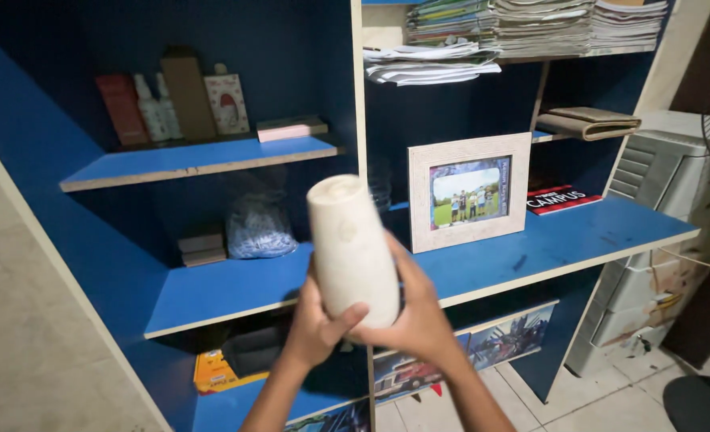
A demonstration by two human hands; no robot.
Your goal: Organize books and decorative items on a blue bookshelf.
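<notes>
Both hands, left hand (pixel 317 320) and right hand (pixel 415 316), grip the base of a plain cream vase (pixel 350 250), held upright before a blue shelf (pixel 235 290). Behind it stand a framed photo (pixel 468 192) and a plastic bag (pixel 257 224).
</notes>
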